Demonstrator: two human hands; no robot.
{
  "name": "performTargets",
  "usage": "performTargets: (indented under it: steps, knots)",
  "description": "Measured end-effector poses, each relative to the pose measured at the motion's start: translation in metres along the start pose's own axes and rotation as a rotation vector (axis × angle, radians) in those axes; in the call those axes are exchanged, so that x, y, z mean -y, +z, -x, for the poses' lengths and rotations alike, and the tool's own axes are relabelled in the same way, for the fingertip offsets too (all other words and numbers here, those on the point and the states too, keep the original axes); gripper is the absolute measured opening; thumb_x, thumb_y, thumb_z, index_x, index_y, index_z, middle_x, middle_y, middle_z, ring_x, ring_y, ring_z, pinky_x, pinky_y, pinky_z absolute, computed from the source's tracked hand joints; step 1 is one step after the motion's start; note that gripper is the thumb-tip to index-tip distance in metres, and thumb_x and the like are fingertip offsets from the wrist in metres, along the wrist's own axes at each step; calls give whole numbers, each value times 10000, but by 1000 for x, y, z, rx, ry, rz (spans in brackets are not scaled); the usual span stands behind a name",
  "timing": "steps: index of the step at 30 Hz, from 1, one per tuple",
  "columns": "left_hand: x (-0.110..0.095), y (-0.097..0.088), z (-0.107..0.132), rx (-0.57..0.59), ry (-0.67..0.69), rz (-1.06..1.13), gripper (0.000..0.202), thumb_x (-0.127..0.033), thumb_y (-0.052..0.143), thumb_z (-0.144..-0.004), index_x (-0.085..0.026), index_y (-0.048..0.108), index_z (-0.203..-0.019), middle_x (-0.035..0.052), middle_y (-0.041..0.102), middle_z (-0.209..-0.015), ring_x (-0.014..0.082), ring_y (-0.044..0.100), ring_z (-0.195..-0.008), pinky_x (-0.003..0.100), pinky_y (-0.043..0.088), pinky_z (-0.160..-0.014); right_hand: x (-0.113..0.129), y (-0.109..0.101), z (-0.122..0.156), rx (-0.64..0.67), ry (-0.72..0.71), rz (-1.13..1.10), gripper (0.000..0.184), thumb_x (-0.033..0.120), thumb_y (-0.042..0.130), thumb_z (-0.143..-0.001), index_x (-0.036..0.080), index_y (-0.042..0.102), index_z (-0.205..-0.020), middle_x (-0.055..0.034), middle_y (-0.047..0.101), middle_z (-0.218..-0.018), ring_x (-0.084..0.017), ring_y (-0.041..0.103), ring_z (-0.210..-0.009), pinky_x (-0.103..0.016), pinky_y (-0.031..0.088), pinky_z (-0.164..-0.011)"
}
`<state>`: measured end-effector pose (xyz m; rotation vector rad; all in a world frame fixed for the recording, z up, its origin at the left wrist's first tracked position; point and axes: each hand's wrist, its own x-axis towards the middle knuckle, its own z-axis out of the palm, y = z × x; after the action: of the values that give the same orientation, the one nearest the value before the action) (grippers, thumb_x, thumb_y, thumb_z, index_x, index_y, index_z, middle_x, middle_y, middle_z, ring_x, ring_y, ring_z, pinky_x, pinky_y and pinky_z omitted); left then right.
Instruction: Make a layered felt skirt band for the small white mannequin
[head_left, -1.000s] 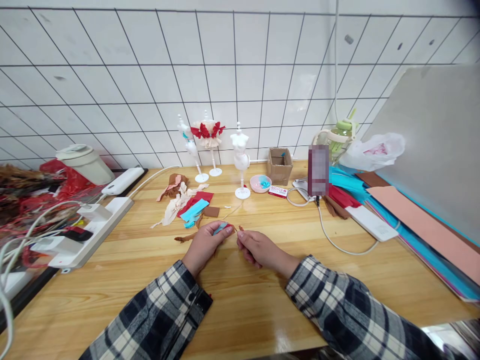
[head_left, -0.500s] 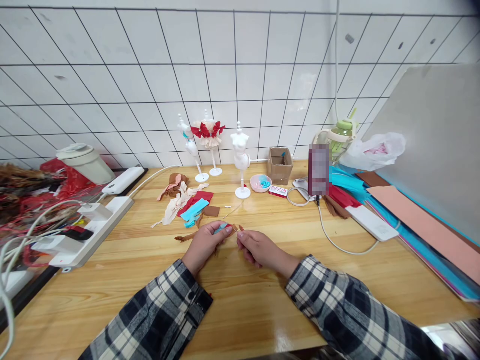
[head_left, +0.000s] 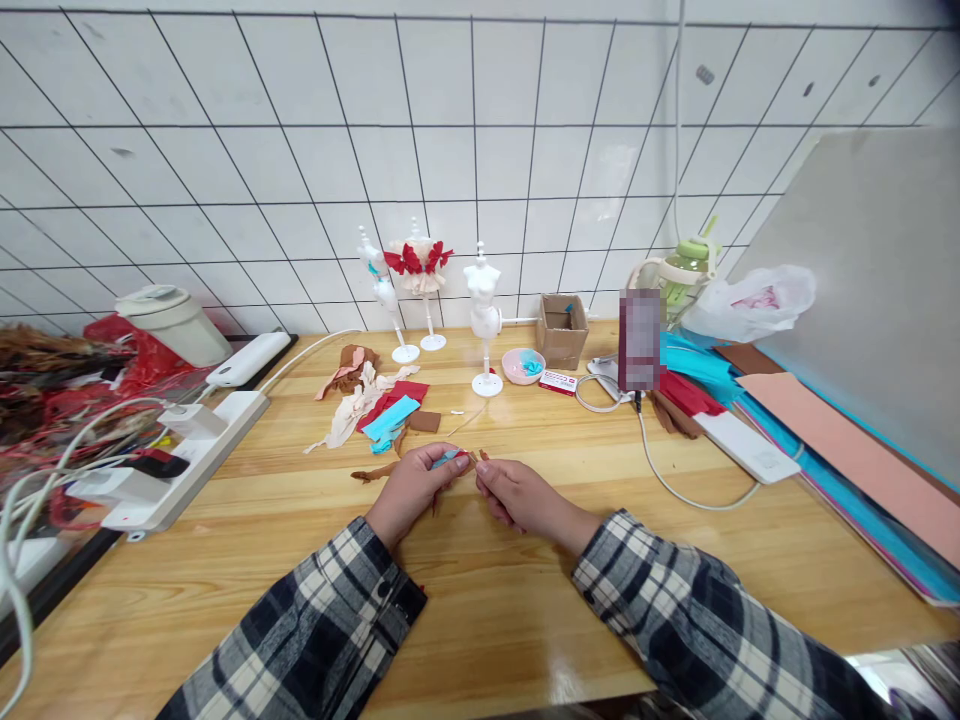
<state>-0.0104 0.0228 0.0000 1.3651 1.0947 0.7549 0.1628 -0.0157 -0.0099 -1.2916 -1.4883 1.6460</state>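
My left hand [head_left: 412, 490] is closed in a pinch on a small bunch of crepe paper [head_left: 448, 458] in blue, red and brown. Close by on its right, my right hand [head_left: 521, 493] pinches a bit of brown crepe paper [head_left: 484, 455] between thumb and forefinger. The fingertips of both hands nearly meet, and the palms hide part of the paper. Beyond my left hand lie blue crepe strips [head_left: 391, 420], a red piece [head_left: 409, 392], a brown square [head_left: 425, 422] and cream scraps [head_left: 351, 415]. A twisted brown strip [head_left: 371, 474] lies beside my left wrist.
A bare white mini dress form [head_left: 484, 300] stands ahead, with a decorated one [head_left: 420, 262] and another [head_left: 382, 290] behind. A pink bowl [head_left: 513, 375], small cardboard box [head_left: 562, 345] and phone [head_left: 640, 340] stand right. A power strip [head_left: 187, 465] lies left, paper sheets [head_left: 840, 430] right.
Both hands stay almost in place, still pinching the crepe paper, with only a slight shift at the fingertips. The whole view has moved very slightly.
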Motion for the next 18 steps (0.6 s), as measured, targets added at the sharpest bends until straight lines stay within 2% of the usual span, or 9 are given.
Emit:
performTargets:
  steps: [5,13,18]
  knots:
    - [-2,0,1,6,-1,-7,342,-486,699,-679,-154,653,-744,-27,513,-589,98,388,-536,207,292,-494,1,0,0,-2,-1,3,393,510,303,-943,215,387,-698,73,399,-407,-80,317,-313,-195,244,-307]
    - [-2,0,1,4,-13,12,346,-480,700,-681,-147,647,-758,-24,522,-590,99,403,-536,210,302,-500,-2,0,-1,1,-11,-21,458,628,325,-893,214,398,-711,81,397,-411,-69,318,-313,-182,246,-302]
    - [-3,-1,1,11,-3,51,326,-468,703,-683,-153,646,-743,-24,523,-600,98,409,-546,211,318,-514,-2,-1,0,7,2,-24,444,609,324,-902,202,438,-767,84,410,-430,-69,333,-324,-173,275,-301]
